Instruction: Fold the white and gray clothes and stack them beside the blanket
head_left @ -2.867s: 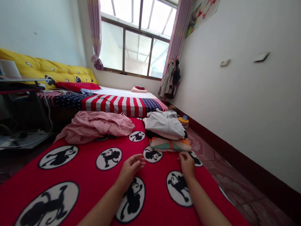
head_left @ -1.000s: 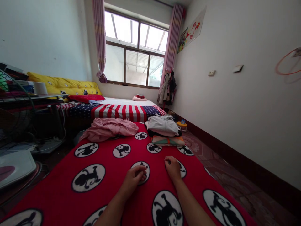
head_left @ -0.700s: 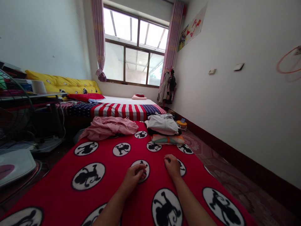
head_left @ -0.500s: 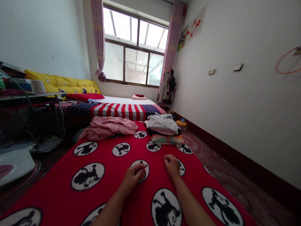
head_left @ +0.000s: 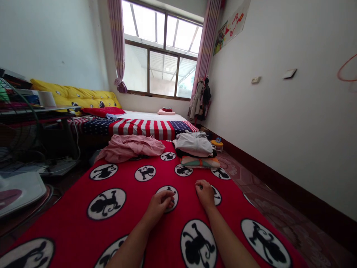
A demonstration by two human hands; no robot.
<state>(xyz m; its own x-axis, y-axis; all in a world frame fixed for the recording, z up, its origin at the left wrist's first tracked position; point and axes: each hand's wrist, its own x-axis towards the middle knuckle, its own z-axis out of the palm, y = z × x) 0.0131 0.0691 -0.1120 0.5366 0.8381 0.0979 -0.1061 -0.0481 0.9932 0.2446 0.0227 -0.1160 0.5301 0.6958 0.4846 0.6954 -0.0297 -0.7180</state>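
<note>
My left hand (head_left: 161, 204) is loosely curled over the red blanket (head_left: 156, 176) with its black-and-white monkey circles. No object shows in its bent fingers. To the right, my right hand (head_left: 205, 192) is also curled, fingers turned down, with nothing visible in it; whether either hand touches the cloth I cannot tell. Beyond my right hand is a stack of folded clothes, with a light grey garment (head_left: 193, 143) on top and a peach, green and orange piece (head_left: 199, 162) lower at the front. A crumpled pink garment (head_left: 132, 147) lies at the blanket's far left.
Behind the blanket stands a bed with a striped and starred cover (head_left: 142, 128), a red pillow (head_left: 104, 111) and a yellow cushion (head_left: 83, 98). A cluttered desk (head_left: 58, 109) and a white seat (head_left: 22, 191) are at left. A small yellow-topped stool (head_left: 216, 143) stands by the right wall.
The view has shifted slightly, so the room and the clothes appear a little higher and farther right. Both hands keep nearly the same pose and place.
</note>
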